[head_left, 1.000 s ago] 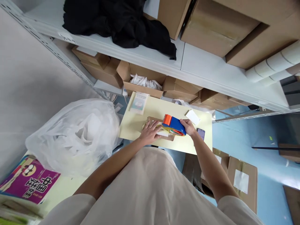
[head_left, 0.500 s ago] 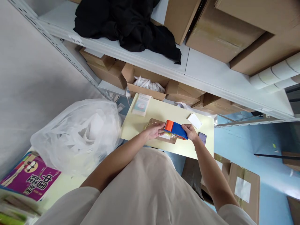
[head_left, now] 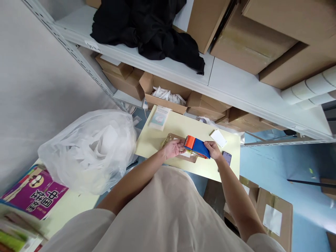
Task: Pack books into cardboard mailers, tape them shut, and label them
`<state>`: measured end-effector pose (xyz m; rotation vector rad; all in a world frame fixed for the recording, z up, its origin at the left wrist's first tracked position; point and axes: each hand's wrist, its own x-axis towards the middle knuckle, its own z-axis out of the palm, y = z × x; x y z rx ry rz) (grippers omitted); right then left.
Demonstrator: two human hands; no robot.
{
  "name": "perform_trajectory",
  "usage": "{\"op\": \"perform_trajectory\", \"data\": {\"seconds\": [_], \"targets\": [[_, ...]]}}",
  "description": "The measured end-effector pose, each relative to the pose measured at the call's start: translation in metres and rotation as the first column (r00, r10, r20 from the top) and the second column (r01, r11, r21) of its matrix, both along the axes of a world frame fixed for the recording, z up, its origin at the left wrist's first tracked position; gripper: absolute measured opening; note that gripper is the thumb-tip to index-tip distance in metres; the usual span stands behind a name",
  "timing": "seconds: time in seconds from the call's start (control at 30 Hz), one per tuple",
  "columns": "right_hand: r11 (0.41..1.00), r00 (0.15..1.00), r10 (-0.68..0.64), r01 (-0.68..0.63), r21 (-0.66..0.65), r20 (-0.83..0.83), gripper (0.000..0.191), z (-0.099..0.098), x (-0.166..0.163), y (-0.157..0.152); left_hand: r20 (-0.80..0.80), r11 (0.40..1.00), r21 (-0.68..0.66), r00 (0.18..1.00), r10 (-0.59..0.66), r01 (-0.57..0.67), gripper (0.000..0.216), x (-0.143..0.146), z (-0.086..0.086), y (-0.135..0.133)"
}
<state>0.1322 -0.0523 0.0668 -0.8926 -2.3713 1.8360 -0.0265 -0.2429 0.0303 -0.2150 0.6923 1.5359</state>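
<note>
My right hand [head_left: 213,149] is wrapped round the right end of a blue and orange tape dispenser [head_left: 201,147], held above the table. Palm up, my left hand [head_left: 173,148] has its fingers stretched apart beside the dispenser's orange end; whether the fingertips touch it I cannot tell. Below both hands a brown cardboard parcel [head_left: 193,159] with shiny tape and a pale label lies on the cream table [head_left: 147,143], partly hidden by the hands and dispenser.
On the table are a printed packet [head_left: 159,118], a small white box [head_left: 218,138] and a phone [head_left: 226,158]. A translucent bag [head_left: 89,150] of white material bulges at left. Grey shelving [head_left: 236,94] with cartons runs behind. Taped cartons [head_left: 275,206] stand at lower right.
My left hand's fingers have loosened from the dispenser's orange end and spread, palm turned up. The right hand keeps its hold on the dispenser. The view has shifted slightly.
</note>
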Motion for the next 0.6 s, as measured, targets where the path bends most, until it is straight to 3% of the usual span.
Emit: {"op": "perform_trajectory", "data": {"seconds": [0.07,0.13,0.3,0.43,0.6], "targets": [[1.0,1.0,0.005,-0.005,0.011,-0.004,0.061,0.001,0.001,0.0,-0.026,0.999,0.015,0.999,-0.036,0.036,0.034,-0.004,0.001,-0.003],[0.999,1.0,0.02,-0.02,0.027,-0.008,0.061,0.001,0.002,0.0,-0.152,0.998,-0.041,0.986,-0.062,0.056,0.038,-0.005,0.003,-0.004],[0.995,0.999,0.051,-0.052,0.088,0.01,0.06,0.007,-0.001,-0.003,-0.505,0.977,-0.21,0.852,-0.135,0.03,0.022,-0.007,0.013,0.002],[0.979,0.997,0.071,-0.075,0.191,0.032,0.057,0.016,-0.004,-0.004,-0.61,0.96,-0.281,0.773,-0.172,-0.009,0.016,-0.022,0.022,-0.004],[0.931,0.991,0.096,-0.121,0.346,0.088,0.053,0.023,0.001,-0.007,-0.674,0.907,-0.399,0.713,-0.192,-0.133,0.01,-0.058,0.02,-0.041]]}}
